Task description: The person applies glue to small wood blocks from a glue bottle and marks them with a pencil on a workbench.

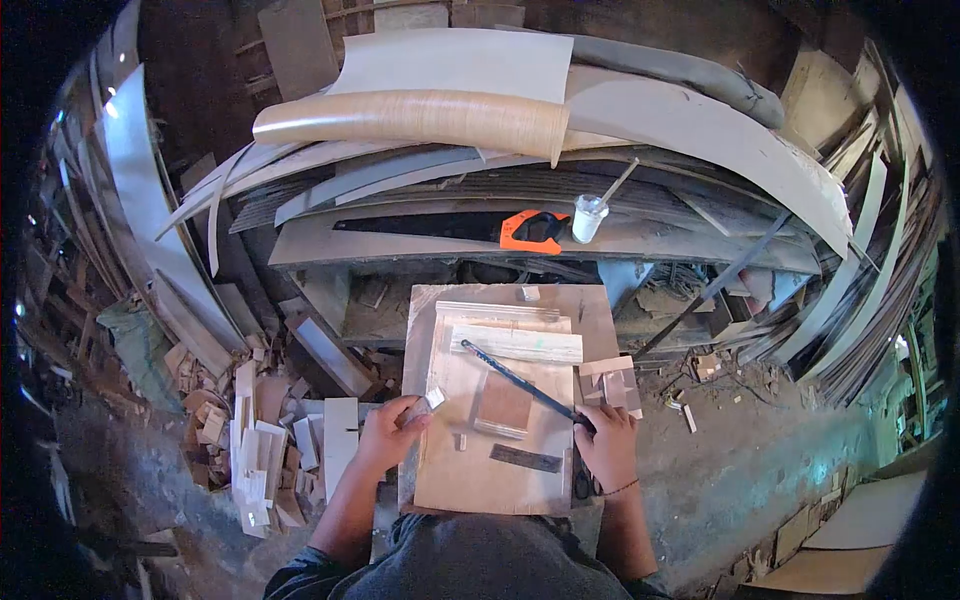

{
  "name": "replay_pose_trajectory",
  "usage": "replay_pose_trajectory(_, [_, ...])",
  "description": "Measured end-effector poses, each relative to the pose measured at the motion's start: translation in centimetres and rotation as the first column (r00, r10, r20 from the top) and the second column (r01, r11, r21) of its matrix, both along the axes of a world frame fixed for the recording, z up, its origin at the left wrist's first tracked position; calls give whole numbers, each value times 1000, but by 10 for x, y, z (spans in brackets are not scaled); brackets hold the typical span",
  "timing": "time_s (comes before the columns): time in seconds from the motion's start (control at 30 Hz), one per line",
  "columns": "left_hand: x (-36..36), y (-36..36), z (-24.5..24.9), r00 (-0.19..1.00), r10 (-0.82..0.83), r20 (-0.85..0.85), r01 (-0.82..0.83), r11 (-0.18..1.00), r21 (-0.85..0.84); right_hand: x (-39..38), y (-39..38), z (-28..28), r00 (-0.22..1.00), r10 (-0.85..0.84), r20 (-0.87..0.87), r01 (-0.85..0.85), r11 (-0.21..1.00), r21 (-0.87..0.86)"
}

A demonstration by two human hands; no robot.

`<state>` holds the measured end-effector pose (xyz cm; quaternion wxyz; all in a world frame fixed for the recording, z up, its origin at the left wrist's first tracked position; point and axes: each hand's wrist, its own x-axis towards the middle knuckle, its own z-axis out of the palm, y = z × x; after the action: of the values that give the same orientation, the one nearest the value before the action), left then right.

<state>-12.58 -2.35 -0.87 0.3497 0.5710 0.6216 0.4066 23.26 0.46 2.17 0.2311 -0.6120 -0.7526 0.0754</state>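
My left hand (393,433) is closed on a small pale block (433,399), pinched at the left side of a wooden work board (430,490). On the right, my right hand (608,445) grips one end of a long, thin dark-blue tool (515,380). That tool slants up and left over the board, its far end overlapping a pale wood strip (530,345). Between my hands lies a brown square wood piece (505,402) with a light edge. A dark flat strip (526,458) and a tiny wood bit (461,441) lie nearer to me.
Behind the board, an orange-handled handsaw (530,232) and a white pot (588,218) with a stick rest on a shelf. A rolled wood-grain sheet (410,118) lies above. Offcuts (265,450) are heaped at left. Small wood pieces (610,385) sit at the board's right.
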Motion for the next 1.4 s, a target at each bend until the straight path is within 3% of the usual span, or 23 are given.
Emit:
replay_pose_trajectory(0.13, [-6,2,-2,997,51,58,-52,999,3,-3,3,-1,1000,-5,4,5,1000,-18])
replay_pose_trajectory(0.37, [-6,2,13,991,103,88,-107,993,40,-3,12,-3,984,-2,-180,-4,1000,-30])
replay_pose_trajectory(0.6, [-5,25,9,997,63,-37,-60,995,76,-13,36,3,975,39,-221,-45,999,-22])
replay_pose_trajectory(0.67, [-3,40,6,997,56,-52,-46,985,165,-14,53,6,969,66,-238,-69,998,-5])
replay_pose_trajectory(0.87, [-21,126,33,986,43,-158,-20,990,139,-13,136,26,983,108,-149,-103,994,43])
replay_pose_trajectory(1.0, [-38,171,32,988,83,-131,-47,965,256,-14,191,35,989,88,-118,-82,995,50])
replay_pose_trajectory(1.2, [-46,190,37,987,100,-126,-69,971,228,-24,252,35,985,103,-137,-85,987,136])
replay_pose_trajectory(1.3, [-42,192,38,990,100,-97,-75,968,238,-33,275,35,990,100,-104,-93,993,72])
replay_pose_trajectory(1.4, [-42,197,35,990,72,-122,-39,966,256,-45,295,23,974,209,-84,-189,961,202])
